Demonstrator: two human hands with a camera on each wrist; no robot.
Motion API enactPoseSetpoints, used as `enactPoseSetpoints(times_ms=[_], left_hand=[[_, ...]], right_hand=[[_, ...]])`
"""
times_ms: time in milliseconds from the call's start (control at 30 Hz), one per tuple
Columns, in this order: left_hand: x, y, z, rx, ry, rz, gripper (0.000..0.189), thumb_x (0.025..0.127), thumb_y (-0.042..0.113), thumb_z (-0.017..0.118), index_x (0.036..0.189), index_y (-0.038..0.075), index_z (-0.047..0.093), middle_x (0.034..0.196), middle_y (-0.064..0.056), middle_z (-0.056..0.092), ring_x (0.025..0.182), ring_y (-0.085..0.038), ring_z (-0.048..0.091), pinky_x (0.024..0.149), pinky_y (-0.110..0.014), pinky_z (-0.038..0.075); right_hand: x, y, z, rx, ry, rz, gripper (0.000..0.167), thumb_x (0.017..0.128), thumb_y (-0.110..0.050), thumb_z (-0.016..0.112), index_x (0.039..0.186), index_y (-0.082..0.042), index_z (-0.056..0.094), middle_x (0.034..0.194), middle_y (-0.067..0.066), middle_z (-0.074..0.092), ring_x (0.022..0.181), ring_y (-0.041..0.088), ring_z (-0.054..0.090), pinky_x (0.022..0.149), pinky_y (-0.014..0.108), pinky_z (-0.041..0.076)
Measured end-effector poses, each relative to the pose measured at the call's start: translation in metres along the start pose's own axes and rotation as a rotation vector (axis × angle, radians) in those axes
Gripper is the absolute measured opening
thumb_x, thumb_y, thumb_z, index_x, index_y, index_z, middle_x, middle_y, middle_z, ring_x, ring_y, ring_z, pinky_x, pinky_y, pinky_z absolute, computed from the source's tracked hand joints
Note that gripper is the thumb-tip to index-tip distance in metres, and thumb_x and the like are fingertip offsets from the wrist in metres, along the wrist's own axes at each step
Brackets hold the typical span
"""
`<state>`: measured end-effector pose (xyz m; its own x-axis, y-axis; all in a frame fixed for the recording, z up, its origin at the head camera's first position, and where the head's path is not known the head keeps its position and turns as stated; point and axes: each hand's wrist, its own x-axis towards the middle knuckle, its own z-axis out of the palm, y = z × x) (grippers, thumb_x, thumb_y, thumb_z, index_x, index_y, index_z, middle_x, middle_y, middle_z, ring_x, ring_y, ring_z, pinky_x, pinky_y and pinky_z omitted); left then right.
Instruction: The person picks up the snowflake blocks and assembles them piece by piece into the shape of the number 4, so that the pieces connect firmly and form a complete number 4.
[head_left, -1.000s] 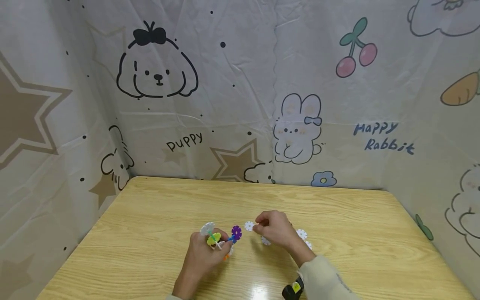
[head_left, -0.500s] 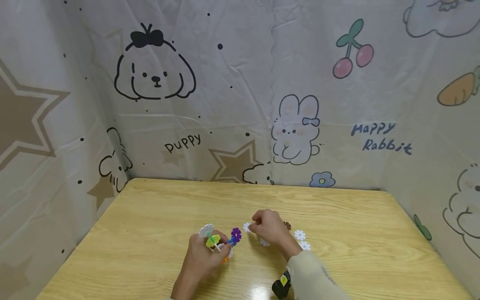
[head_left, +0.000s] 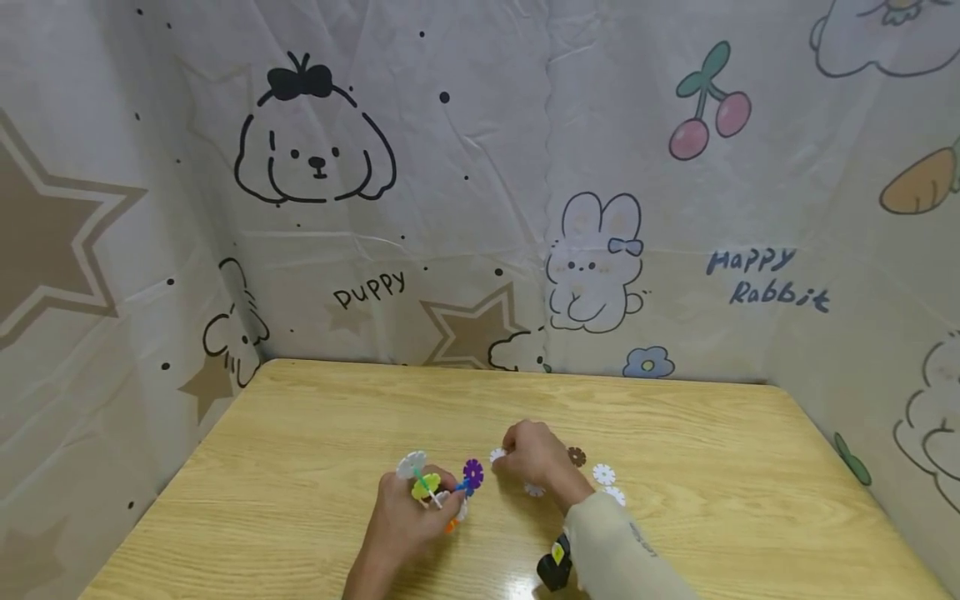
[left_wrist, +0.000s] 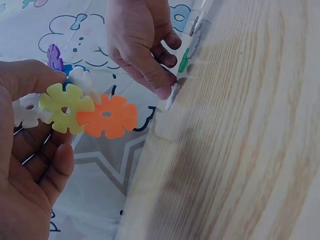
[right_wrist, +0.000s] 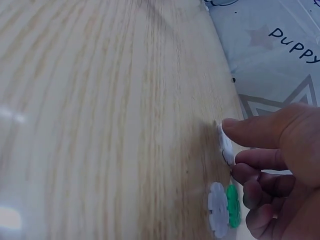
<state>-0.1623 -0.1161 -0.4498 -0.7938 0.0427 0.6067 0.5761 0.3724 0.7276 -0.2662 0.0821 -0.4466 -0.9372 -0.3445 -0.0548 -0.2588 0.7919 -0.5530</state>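
Note:
My left hand (head_left: 405, 512) holds up a cluster of joined flower-shaped snap discs, pinched by thumb and fingers. In the left wrist view a yellow disc (left_wrist: 52, 100) and an orange disc (left_wrist: 122, 117) face the camera. A purple disc (head_left: 473, 473) sticks out at the cluster's right end, with blue beside it. Over the table, my right hand (head_left: 536, 454) pinches a loose white disc (right_wrist: 226, 145), thumb on one edge and fingertips at the other. That disc lies at the tabletop, partly covered by the fingers.
Near the right hand lie a white disc (right_wrist: 218, 210) and a green disc (right_wrist: 233, 206). Farther right on the wooden table (head_left: 712, 483) are a brown disc (head_left: 577, 457) and two white discs (head_left: 603, 475). A patterned cloth (head_left: 450, 208) stands behind the table.
My right hand has moved slightly left and down onto the white disc, uncovering the brown disc. The left hand keeps its hold on the cluster, nearly still.

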Motion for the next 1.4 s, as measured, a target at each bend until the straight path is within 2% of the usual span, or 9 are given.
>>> enactPoseSetpoints(times_ms=[100,267,400,567,867,1133,1400], left_hand=[[0.0,0.001,0.0,0.007,-0.015,-0.031,0.018,0.068,-0.007,0.079,0.075,0.008,0.072,0.071,0.007,0.069,0.059,-0.004,0.059,0.048,-0.02,0.045],[-0.001,0.003,0.001,0.009,-0.034,-0.083,0.019,0.07,-0.006,0.079,0.074,0.011,0.072,0.071,0.01,0.069,0.058,-0.004,0.059,0.048,-0.02,0.045],[-0.002,0.001,0.002,0.02,-0.031,-0.07,0.022,0.07,-0.007,0.079,0.073,0.013,0.071,0.072,0.009,0.069,0.058,-0.003,0.056,0.046,-0.02,0.044],[-0.002,0.0,0.002,0.03,-0.03,-0.05,0.019,0.069,-0.007,0.079,0.074,0.01,0.071,0.073,0.007,0.07,0.059,-0.003,0.057,0.047,-0.021,0.045],[-0.001,0.001,0.001,0.015,-0.049,-0.107,0.021,0.072,-0.005,0.079,0.074,0.014,0.072,0.074,0.008,0.07,0.062,-0.006,0.061,0.051,-0.024,0.048],[-0.001,-0.002,0.002,0.02,-0.028,-0.099,0.02,0.07,-0.004,0.079,0.073,0.014,0.072,0.074,0.009,0.07,0.063,-0.006,0.059,0.052,-0.025,0.048],[0.0,-0.002,0.002,0.042,-0.062,-0.14,0.021,0.072,-0.004,0.079,0.072,0.015,0.071,0.074,0.009,0.07,0.062,-0.006,0.061,0.052,-0.023,0.048]], right_hand=[[0.002,0.0,0.0,-0.034,-0.001,0.006,0.023,0.079,-0.022,0.085,0.091,-0.006,0.075,0.086,0.003,0.069,0.072,0.014,0.059,0.065,0.035,0.053],[0.003,-0.001,0.001,-0.063,-0.015,0.023,0.022,0.079,-0.021,0.086,0.09,-0.007,0.074,0.087,0.003,0.068,0.074,0.016,0.06,0.068,0.038,0.054],[0.004,-0.001,0.0,-0.068,-0.035,0.049,0.021,0.079,-0.019,0.085,0.089,-0.007,0.072,0.086,0.002,0.067,0.075,0.016,0.06,0.07,0.039,0.054],[0.003,0.0,-0.001,-0.066,-0.027,0.062,0.022,0.078,-0.018,0.086,0.087,-0.008,0.069,0.084,0.001,0.064,0.073,0.016,0.057,0.067,0.038,0.053],[-0.001,0.001,-0.008,-0.024,-0.02,0.002,0.016,0.079,-0.008,0.083,0.085,-0.008,0.068,0.082,0.0,0.062,0.072,0.016,0.056,0.063,0.034,0.051],[-0.009,0.006,-0.012,0.053,-0.063,-0.033,0.005,0.083,-0.004,0.078,0.084,-0.004,0.073,0.078,0.002,0.062,0.066,0.015,0.055,0.056,0.029,0.048],[-0.02,0.008,-0.022,0.123,-0.04,-0.095,0.008,0.087,-0.003,0.073,0.08,-0.005,0.071,0.074,0.0,0.06,0.067,0.015,0.054,0.057,0.029,0.048]])
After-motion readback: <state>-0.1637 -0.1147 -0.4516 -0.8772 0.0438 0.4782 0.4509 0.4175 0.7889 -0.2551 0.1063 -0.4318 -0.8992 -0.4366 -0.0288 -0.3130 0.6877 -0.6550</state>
